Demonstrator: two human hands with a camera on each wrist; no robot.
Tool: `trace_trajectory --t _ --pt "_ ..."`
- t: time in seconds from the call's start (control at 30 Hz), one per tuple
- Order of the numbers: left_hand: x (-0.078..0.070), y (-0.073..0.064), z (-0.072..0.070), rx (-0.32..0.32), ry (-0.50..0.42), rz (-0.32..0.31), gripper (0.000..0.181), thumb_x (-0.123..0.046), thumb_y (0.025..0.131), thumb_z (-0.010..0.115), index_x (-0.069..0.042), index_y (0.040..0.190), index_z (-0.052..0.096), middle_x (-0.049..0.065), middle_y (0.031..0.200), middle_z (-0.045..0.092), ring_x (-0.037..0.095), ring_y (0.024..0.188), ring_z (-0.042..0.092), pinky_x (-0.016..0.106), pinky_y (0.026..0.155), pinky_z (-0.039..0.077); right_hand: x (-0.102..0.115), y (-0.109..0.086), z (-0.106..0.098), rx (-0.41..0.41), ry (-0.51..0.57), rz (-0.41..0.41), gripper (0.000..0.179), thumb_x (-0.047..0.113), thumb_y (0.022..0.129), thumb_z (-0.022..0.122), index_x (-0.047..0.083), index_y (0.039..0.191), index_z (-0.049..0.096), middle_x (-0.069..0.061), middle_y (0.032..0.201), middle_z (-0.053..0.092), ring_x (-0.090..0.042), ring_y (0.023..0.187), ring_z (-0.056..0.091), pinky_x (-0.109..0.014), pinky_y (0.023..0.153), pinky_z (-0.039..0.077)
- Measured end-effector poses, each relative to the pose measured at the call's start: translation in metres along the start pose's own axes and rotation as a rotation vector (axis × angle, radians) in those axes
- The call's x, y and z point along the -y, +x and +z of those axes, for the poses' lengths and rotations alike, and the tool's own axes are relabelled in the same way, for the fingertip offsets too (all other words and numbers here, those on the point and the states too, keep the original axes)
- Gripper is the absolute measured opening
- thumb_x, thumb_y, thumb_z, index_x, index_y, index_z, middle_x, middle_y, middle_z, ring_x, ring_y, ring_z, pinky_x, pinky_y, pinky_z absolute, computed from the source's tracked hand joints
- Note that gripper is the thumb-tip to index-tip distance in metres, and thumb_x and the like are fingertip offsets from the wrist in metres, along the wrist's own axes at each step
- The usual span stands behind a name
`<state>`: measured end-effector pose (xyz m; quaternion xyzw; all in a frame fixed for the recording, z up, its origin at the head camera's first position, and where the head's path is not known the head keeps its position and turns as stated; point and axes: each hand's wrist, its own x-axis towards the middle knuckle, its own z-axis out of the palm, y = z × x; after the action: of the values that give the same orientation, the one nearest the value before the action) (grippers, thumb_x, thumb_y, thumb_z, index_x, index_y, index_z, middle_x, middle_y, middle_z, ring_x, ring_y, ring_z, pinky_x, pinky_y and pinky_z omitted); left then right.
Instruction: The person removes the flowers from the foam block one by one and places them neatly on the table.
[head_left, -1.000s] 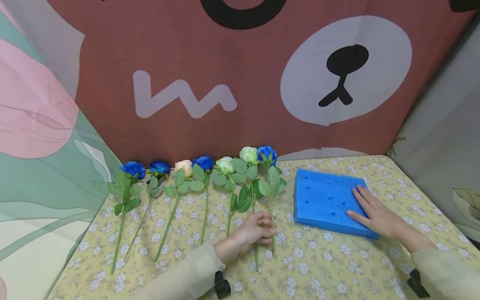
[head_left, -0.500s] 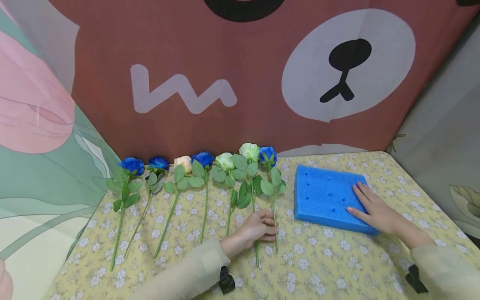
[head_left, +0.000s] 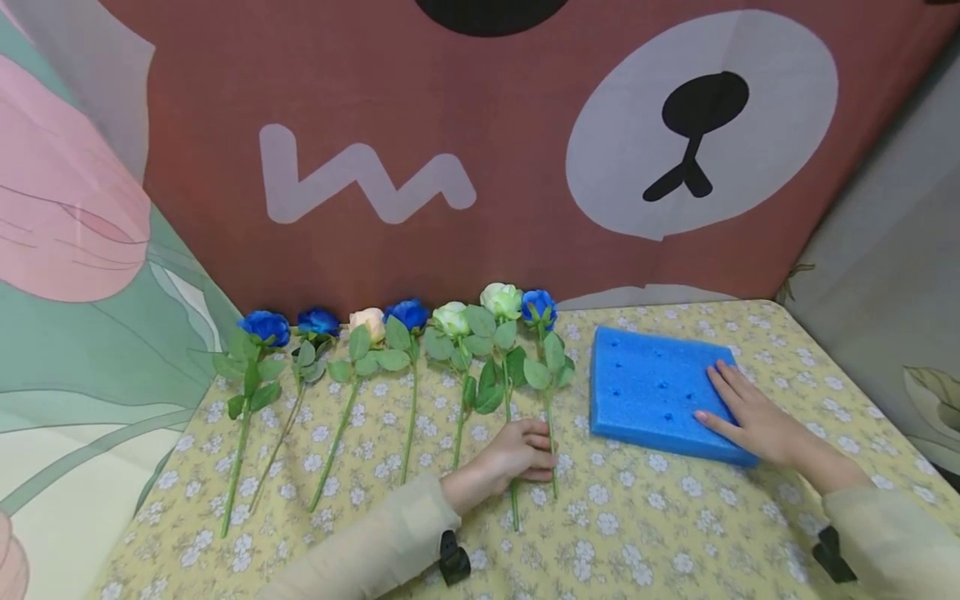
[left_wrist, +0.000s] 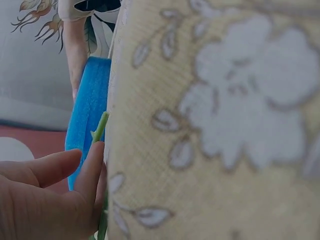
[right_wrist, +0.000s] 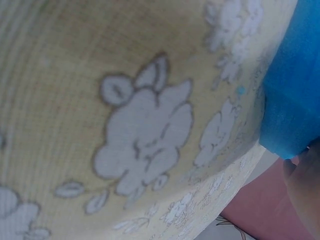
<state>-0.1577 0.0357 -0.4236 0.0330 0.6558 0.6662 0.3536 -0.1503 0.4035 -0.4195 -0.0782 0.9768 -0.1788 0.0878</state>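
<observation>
A row of artificial roses with green stems lies across the table in the head view. My left hand (head_left: 517, 457) is at the stem of the rightmost blue rose (head_left: 538, 308), its fingertips touching that stem. In the left wrist view the thumb stands apart from the forefinger (left_wrist: 94, 167), and the cut end of the stem (left_wrist: 102, 122) shows beyond the fingertip. A light green rose (head_left: 501, 300) has its stem passing under this hand. On the right, my right hand (head_left: 753, 421) rests with spread fingers on a blue foam block (head_left: 637, 383), which has several small holes.
Further left lie another light green rose (head_left: 450, 320), a peach rose (head_left: 367, 323) and several blue roses (head_left: 264, 327). A flowered yellow cloth (head_left: 637, 533) covers the table. A printed fabric backdrop (head_left: 450, 250) rises behind it, with side panels left and right.
The blue rose's stem has shifted slightly right with my left hand's fingertips. My right hand has stayed on the foam block. The head view has tilted down a little.
</observation>
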Motion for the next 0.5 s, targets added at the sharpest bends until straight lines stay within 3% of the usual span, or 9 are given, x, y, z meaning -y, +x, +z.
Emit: trace_trajectory --t 0.33,0.5 --pt "-0.002 -0.005 0.001 -0.007 -0.036 0.016 0.059 0.007 0.089 0.058 0.006 0.143 0.034 0.025 0.135 0.044 0.040 0.114 0.058 0.042 0.091 0.057 -0.002 0.000 0.001 -0.002 0.001 -0.005 0.090 0.049 0.096 0.050 -0.003 0.152 0.002 -0.032 0.156 -0.002 -0.051 0.143 -0.005 -0.077 0.105 0.014" --pt "-0.010 -0.011 -0.009 -0.016 -0.022 0.036 0.060 0.005 0.090 0.057 0.004 0.144 0.032 0.026 0.135 0.043 0.040 0.114 0.057 0.041 0.090 0.057 0.000 0.003 -0.001 -0.001 -0.010 0.003 0.091 0.049 0.095 0.052 -0.006 0.151 0.005 -0.033 0.155 -0.001 -0.053 0.142 -0.003 -0.078 0.104 0.016"
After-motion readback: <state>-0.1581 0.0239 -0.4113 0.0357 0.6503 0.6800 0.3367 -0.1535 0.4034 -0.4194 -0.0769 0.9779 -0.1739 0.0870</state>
